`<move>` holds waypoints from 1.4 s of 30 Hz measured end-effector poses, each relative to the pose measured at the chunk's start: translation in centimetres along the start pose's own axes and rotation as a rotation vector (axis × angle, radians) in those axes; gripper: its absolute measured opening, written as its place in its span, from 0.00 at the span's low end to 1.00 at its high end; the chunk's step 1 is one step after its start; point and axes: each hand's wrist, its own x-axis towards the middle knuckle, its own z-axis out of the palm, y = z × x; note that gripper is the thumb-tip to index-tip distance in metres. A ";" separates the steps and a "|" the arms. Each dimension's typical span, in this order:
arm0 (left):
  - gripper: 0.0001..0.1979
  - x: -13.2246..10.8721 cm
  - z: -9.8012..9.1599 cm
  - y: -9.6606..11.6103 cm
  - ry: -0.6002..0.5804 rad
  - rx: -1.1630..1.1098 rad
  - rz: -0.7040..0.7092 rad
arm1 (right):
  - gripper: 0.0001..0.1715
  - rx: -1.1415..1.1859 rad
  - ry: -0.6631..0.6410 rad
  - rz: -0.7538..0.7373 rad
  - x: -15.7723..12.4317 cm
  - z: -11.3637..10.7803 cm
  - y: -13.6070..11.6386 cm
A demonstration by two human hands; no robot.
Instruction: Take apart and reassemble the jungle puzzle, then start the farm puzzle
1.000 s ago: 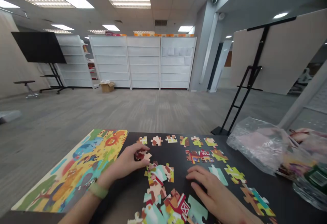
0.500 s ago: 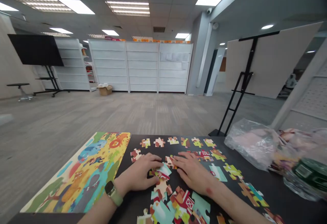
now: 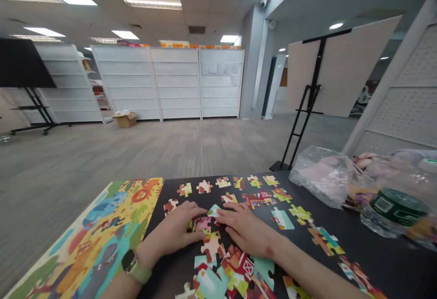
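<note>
Both hands are down on a little clump of jigsaw pieces [image 3: 205,224] right in the middle, with a pale teal piece [image 3: 214,210] poking up between them. The left hand [image 3: 170,228] and right hand [image 3: 244,228] nearly meet there, fingers curved over the clump, but I can't tell if either one is actually pinching a piece.

Just above the fingers there's a row of six loose pieces along the far edge of the black table [image 3: 382,267], with a red barn-pattern group [image 3: 259,200] just below its right end. One single piece [image 3: 170,205] sits just left of the left hand. Under both hands is a messy pile [image 3: 221,271], too overlapped to count, running off the bottom of the shot.

Off to the right are more scattered pieces, with some bare black tabletop between them. Past those are a clear plastic bag [image 3: 321,176] and a bottle with a green label [image 3: 398,208]. The finished-picture board [image 3: 112,226] lies beyond the left hand, right along the table's left edge.
</note>
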 end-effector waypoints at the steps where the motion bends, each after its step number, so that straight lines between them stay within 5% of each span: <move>1: 0.24 -0.2 -0.4 0.0 -0.016 -0.002 -0.010 | 0.26 -0.018 0.016 0.010 0.1 0.0 0.3; 6: 0.21 -0.7 -1.3 0.1 -0.024 -0.051 -0.044 | 0.23 -0.139 0.053 0.035 2.2 0.3 1.4; 13: 0.09 0.0 -0.7 -1.0 0.276 0.141 -0.110 | 0.25 -0.143 0.170 0.060 2.1 -0.9 1.9; 21: 0.07 0.7 0.3 -0.9 0.222 0.268 -0.109 | 0.21 0.008 0.387 0.275 -4.4 -2.5 6.9; 27: 0.09 1.2 0.1 -1.4 0.286 0.323 -0.213 | 0.17 0.108 0.446 0.267 -4.2 -2.1 7.1; 32: 0.21 4.4 1.6 -1.3 0.263 0.315 -0.193 | 0.17 0.142 0.410 0.160 -4.2 -0.9 6.3; 37: 0.13 6.9 4.1 -0.5 0.252 0.294 -0.191 | 0.18 0.158 0.386 0.116 -4.3 -0.2 6.0; 42: 0.14 6.2 4.4 -1.2 0.259 0.278 -0.203 | 0.18 0.138 0.372 0.165 -4.4 -0.1 6.1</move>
